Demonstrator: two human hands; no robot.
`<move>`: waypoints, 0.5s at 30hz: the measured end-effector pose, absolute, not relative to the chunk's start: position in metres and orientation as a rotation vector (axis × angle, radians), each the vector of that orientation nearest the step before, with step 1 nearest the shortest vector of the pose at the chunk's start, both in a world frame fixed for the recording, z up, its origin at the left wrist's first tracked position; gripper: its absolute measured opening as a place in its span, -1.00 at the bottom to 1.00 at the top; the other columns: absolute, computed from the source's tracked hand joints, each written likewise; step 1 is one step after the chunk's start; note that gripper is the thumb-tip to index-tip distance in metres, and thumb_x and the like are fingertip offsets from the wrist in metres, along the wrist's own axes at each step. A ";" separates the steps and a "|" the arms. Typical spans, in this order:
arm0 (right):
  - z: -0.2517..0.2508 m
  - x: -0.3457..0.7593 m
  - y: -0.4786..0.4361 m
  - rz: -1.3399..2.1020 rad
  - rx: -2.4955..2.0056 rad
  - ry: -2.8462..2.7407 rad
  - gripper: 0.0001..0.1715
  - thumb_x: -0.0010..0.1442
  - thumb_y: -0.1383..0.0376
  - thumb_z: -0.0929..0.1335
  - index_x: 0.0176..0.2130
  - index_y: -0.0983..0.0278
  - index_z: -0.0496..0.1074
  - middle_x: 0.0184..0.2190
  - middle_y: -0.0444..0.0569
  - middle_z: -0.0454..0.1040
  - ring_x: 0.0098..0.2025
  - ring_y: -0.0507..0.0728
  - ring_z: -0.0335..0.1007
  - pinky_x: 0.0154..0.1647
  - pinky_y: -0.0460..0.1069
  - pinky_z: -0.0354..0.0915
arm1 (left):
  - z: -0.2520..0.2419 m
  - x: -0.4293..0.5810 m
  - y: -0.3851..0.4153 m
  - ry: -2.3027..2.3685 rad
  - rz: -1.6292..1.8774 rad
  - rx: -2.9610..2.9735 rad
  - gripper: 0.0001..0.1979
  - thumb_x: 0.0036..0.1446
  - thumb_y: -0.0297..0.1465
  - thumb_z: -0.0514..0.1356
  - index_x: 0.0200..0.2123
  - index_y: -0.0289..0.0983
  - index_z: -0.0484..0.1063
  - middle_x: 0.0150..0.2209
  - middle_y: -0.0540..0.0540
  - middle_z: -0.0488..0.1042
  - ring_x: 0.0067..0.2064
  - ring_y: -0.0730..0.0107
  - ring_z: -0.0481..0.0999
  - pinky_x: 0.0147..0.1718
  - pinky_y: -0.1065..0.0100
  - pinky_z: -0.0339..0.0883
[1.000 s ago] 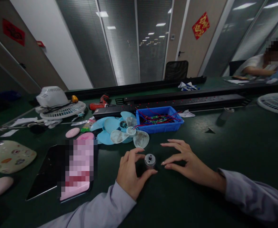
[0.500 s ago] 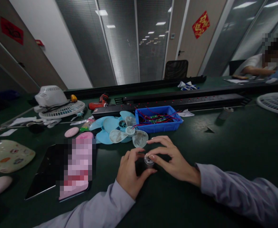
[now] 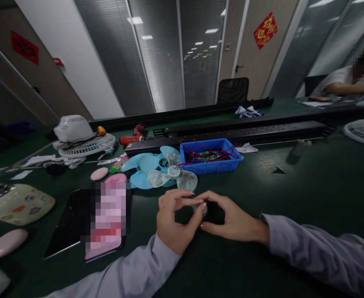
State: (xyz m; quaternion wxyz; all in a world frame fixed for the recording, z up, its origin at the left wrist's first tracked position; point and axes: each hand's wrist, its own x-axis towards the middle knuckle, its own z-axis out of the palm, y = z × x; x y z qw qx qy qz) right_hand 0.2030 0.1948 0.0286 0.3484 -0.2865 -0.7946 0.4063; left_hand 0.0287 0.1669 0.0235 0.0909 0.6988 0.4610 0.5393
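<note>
A small round metal part (image 3: 204, 210) stands on the dark green table, partly covered by fingers. My left hand (image 3: 177, 219) curves round its left side, with the thumb lying over its top and the fingertips behind it. On the right side, my right hand (image 3: 231, 219) has its thumb and fingers curled about the same part. Just behind the hands lie light blue fan blades (image 3: 144, 165) and a greyish fan blade (image 3: 187, 181). A blue bin (image 3: 209, 166) behind them holds red wires and green circuit boards.
White fan parts (image 3: 74, 132) and a red-black power drill (image 3: 133, 135) lie at the back left. A tablet (image 3: 70, 223) and a pink-screened device (image 3: 109, 223) are at the left. Long black bars (image 3: 247, 130) cross the back. A person (image 3: 349, 80) sits far right.
My left thumb has moved up onto the metal part's top. My right fingers have come down from above it and curled round its right side. The view has shifted slightly.
</note>
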 end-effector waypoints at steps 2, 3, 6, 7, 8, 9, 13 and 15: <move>0.030 0.202 0.195 1.092 -0.779 -2.050 -0.63 0.10 0.35 0.44 -0.08 0.26 0.36 -0.16 -0.06 0.49 -0.11 0.10 0.43 -0.06 0.01 0.35 | 0.022 0.027 0.171 1.356 1.695 1.990 -0.79 0.03 -0.42 0.32 -0.24 -0.18 0.41 -0.31 -0.02 0.55 -0.17 0.27 0.53 -0.13 0.19 0.35; 0.030 0.202 0.196 1.111 -0.793 -2.044 -0.63 0.10 0.33 0.44 -0.08 0.27 0.36 -0.16 -0.06 0.49 -0.11 0.10 0.43 -0.06 0.01 0.35 | 0.021 0.024 0.172 1.373 1.748 1.946 -0.82 0.03 -0.41 0.32 -0.26 -0.19 0.42 -0.30 -0.03 0.54 -0.18 0.28 0.54 -0.13 0.21 0.36; 0.032 0.203 0.195 1.160 -0.818 -2.033 -0.57 0.09 0.30 0.46 -0.03 0.26 0.36 -0.10 -0.05 0.49 -0.06 0.11 0.42 0.00 0.03 0.32 | 0.014 0.006 0.175 1.566 1.711 1.870 -0.81 0.03 -0.36 0.32 -0.25 -0.21 0.43 -0.30 -0.05 0.56 -0.22 0.26 0.58 -0.14 0.19 0.38; 0.032 0.204 0.195 1.172 -0.824 -2.030 -0.55 0.09 0.30 0.47 -0.02 0.26 0.36 -0.09 -0.05 0.49 -0.05 0.10 0.42 0.02 0.03 0.32 | 0.012 -0.001 0.175 1.628 1.590 1.888 -0.79 0.02 -0.34 0.32 -0.25 -0.20 0.43 -0.31 -0.04 0.57 -0.22 0.23 0.59 -0.15 0.17 0.38; 0.032 0.204 0.195 1.179 -0.829 -2.029 -0.55 0.09 0.30 0.47 -0.02 0.26 0.36 -0.09 -0.05 0.49 -0.05 0.10 0.42 0.02 0.03 0.32 | 0.009 -0.007 0.176 1.672 1.449 1.924 -0.78 0.00 -0.34 0.33 -0.26 -0.19 0.43 -0.33 -0.03 0.58 -0.22 0.20 0.59 -0.17 0.14 0.39; 0.033 0.204 0.195 1.183 -0.833 -2.029 -0.55 0.09 0.31 0.47 -0.02 0.26 0.37 -0.09 -0.05 0.49 -0.05 0.10 0.42 0.02 0.03 0.32 | 0.007 -0.012 0.177 1.702 1.318 1.969 -0.80 -0.01 -0.34 0.34 -0.28 -0.18 0.43 -0.34 -0.02 0.59 -0.22 0.17 0.59 -0.18 0.12 0.39; 0.033 0.203 0.195 1.183 -0.836 -2.027 -0.54 0.08 0.31 0.47 -0.02 0.26 0.37 -0.10 -0.06 0.49 -0.06 0.09 0.42 0.01 0.02 0.31 | 0.010 -0.012 0.179 1.702 1.276 2.001 -0.83 0.00 -0.34 0.33 -0.37 -0.19 0.38 -0.39 0.03 0.56 -0.28 0.20 0.59 -0.16 0.07 0.38; 0.032 0.203 0.196 1.186 -0.826 -2.024 -0.54 0.08 0.30 0.47 -0.02 0.26 0.37 -0.11 -0.06 0.49 -0.07 0.10 0.42 -0.01 0.02 0.32 | 0.018 -0.002 0.178 1.578 1.508 1.892 -0.80 0.03 -0.36 0.32 -0.36 -0.20 0.31 -0.39 0.03 0.53 -0.28 0.26 0.60 -0.15 0.14 0.40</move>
